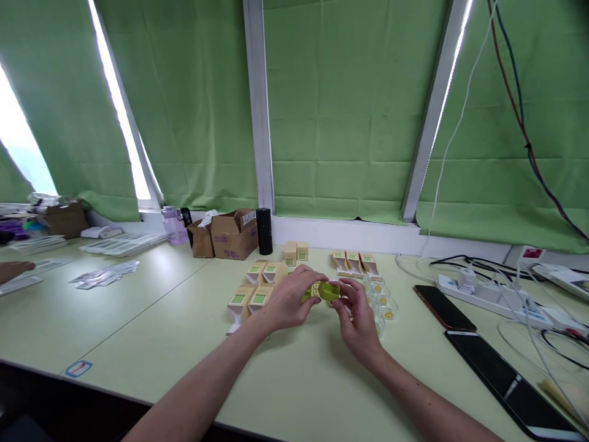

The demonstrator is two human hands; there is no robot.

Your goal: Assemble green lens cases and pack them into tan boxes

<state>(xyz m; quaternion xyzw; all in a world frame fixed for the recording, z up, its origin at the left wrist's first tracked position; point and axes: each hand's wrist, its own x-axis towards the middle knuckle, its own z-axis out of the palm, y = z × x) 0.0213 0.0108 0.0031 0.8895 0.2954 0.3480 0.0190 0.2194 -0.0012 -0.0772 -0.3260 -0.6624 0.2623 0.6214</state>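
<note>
Below a green cloth blind (340, 110), I see a tall black cylinder (264, 232) beside an open brown cardboard box (230, 239).

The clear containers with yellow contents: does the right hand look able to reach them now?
Probably yes: the right hand is close beside the clear containers with nothing visibly between, though it would likely need to release the green item first.

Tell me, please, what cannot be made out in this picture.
All in the head view:
Green piece: its ends are covered by the left hand and right hand.
Clear plastic containers: partly hidden by the right hand, so uncountable.
Small boxes: partly hidden by the left hand.
Cardboard box: purple print too small to read.
Brown thing: cut off by the left edge.
</note>
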